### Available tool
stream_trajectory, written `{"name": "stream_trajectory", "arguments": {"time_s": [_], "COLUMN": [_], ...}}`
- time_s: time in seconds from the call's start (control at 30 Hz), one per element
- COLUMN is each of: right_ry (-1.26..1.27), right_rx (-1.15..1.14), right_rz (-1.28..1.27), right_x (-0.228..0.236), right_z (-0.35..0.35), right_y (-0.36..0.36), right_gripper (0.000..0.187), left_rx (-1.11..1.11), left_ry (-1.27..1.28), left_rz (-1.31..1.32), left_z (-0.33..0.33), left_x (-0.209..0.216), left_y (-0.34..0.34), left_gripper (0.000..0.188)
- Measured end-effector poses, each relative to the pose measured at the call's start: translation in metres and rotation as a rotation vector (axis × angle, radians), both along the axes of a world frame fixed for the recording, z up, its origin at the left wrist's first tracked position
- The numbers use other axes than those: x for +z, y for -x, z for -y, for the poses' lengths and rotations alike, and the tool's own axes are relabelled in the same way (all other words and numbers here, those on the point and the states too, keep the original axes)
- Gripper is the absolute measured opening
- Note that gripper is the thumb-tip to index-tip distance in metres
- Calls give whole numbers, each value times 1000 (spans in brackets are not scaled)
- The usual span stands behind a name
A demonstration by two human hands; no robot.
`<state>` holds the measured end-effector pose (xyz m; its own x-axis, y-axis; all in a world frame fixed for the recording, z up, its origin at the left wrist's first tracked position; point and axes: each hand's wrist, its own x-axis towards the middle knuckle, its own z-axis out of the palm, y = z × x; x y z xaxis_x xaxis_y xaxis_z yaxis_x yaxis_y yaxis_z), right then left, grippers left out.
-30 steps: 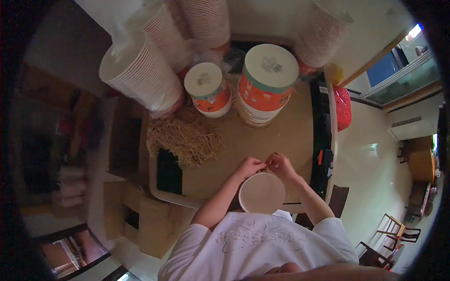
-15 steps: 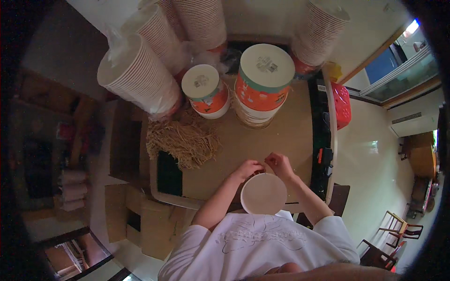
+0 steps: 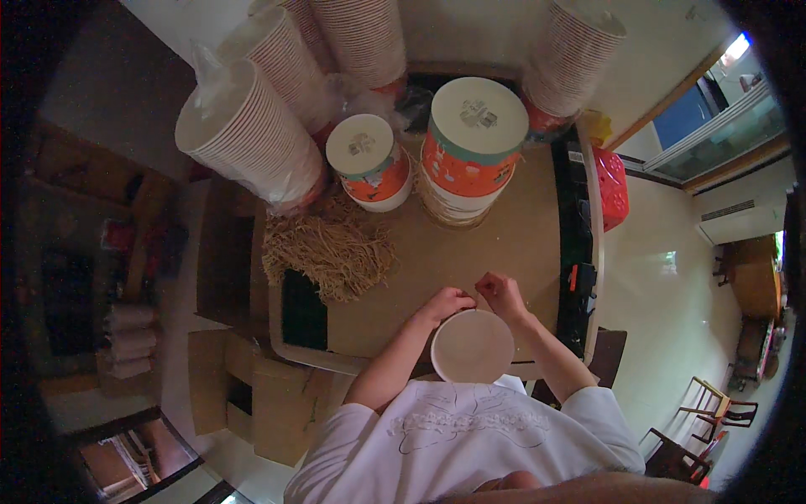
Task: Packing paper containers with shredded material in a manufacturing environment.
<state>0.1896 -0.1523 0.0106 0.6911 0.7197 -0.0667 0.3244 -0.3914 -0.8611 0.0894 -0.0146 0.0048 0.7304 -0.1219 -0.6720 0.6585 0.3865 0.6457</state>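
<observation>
A white paper bucket (image 3: 472,348) is close against my shirt at the table's near edge, its pale round end toward me. My left hand (image 3: 449,303) is closed at the bucket's far side, fingers curled against it. Just right of it, my right hand (image 3: 499,294) is closed in a pinch above the far right of the rim. Whatever is in that pinch is too thin or hidden to make out. A loose heap of tan paper cords (image 3: 332,249) lies on the table to the left of my hands.
Beyond my hands stand a smaller orange printed bucket stack (image 3: 369,168) and a larger one (image 3: 472,151), both upside down. Tall nested stacks of white buckets (image 3: 243,134) in plastic wrap line the back. A red basket (image 3: 610,189) is beyond the table's right edge; cardboard boxes (image 3: 252,391) stand at lower left.
My right hand has shifted very slightly, still pinched. The left hand and the bucket stay almost in place.
</observation>
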Motion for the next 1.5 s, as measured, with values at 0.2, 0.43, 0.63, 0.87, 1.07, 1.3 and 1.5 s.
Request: {"name": "stream_trajectory", "arguments": {"time_s": [0.2,0.43,0.63,0.87,1.07,1.3,1.5], "right_ry": [24,22,-5,-31,229,243,190], "right_rx": [-41,-55,-25,-49,148,276,218], "right_rz": [-9,-97,-57,4,-158,-112,-70], "right_x": [2,3,-1,2,-1,-5,1], "right_z": [-2,-3,2,-1,6,4,4], "right_y": [-1,7,3,4,0,-3,-4], "right_gripper": [3,3,2,4,5,5,8], "left_rx": [-61,88,121,-69,-59,22,81], "left_ry": [-62,-87,-395,-682,-676,-699,-632], "left_rz": [36,131,461,611,515,657,591], "left_z": [-2,5,10,12,16,18,22], "left_x": [11,11,28,44,45,33,17], "left_y": [1,17,26,27,27,25,26], "left_gripper": [17,15,15,22,18,17,12]}}
